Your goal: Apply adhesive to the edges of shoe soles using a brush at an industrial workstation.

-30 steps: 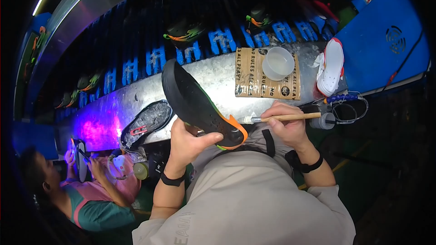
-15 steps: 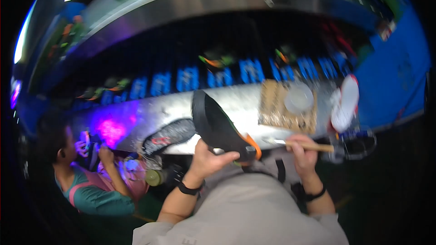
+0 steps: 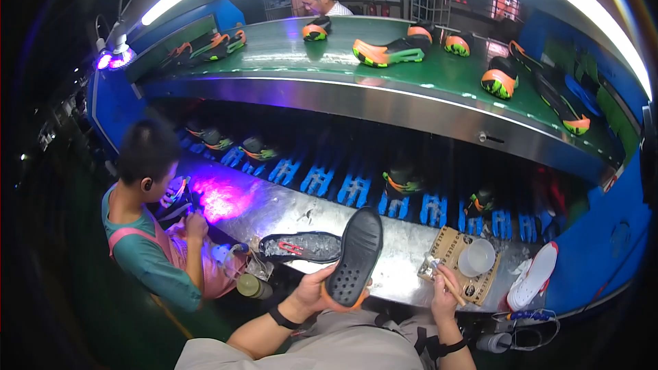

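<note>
My left hand (image 3: pixel 312 292) is closed around the lower end of a black shoe sole (image 3: pixel 358 250) with an orange rim. The sole stands tilted up, and the face toward me has a cluster of round holes. A wooden-handled brush (image 3: pixel 450 283) is gripped in my right hand (image 3: pixel 444 301), its head over the left edge of a cardboard piece (image 3: pixel 449 245). On that cardboard stands a translucent plastic tub (image 3: pixel 476 258), just right of the brush. Left of the held sole, another dark sole (image 3: pixel 299 246) with a red mark inside lies on the metal bench.
A white shoe with red edging (image 3: pixel 536 277) leans at the bench's right end. Blue holders (image 3: pixel 353 190) line the lower conveyor, some carrying soles. Above runs a green belt (image 3: pixel 274 55) with orange-green soles. A co-worker (image 3: pixel 147 233) sits at left under purple light; another person (image 3: pixel 319 0) is beyond the belt.
The view has tilted up, showing the green belt. The sole in my left hand has turned its holed face toward me. My right hand has brought the brush to the cardboard beside the tub.
</note>
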Available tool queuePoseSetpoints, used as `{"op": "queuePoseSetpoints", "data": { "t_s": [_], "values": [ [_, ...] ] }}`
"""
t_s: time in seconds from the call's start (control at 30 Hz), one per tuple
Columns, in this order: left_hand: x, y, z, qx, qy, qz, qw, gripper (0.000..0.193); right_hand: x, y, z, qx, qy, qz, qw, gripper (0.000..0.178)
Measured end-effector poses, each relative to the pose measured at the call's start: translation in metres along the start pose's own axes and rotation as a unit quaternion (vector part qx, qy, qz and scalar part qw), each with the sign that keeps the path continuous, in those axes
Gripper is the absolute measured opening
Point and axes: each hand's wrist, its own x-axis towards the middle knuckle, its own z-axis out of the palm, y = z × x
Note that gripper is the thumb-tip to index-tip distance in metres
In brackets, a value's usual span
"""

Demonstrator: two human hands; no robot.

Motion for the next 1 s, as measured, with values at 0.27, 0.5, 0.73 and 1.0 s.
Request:
{"op": "queuePoseSetpoints", "data": {
  "t_s": [0.27,0.5,0.73,1.0],
  "values": [
    [0.052,0.192,0.124,0.250,-0.157,0.206,0.933,0.093,-0.004,0.010,0.009,-0.062,0.025,-0.093,0.993,0.023],
    [0.102,0.263,0.133,0.105,0.114,0.460,0.874,0.078,-0.004,0.007,0.012,-0.117,0.024,-0.147,0.982,0.022],
    [0.108,0.327,0.120,0.649,0.359,0.668,0.063,0.062,-0.005,0.009,0.018,-0.135,-0.007,-0.134,0.982,0.021],
    [0.143,0.425,0.108,0.779,0.352,0.436,0.281,0.071,-0.006,0.021,0.018,-0.129,-0.014,-0.114,0.985,0.022]
  ]
}}
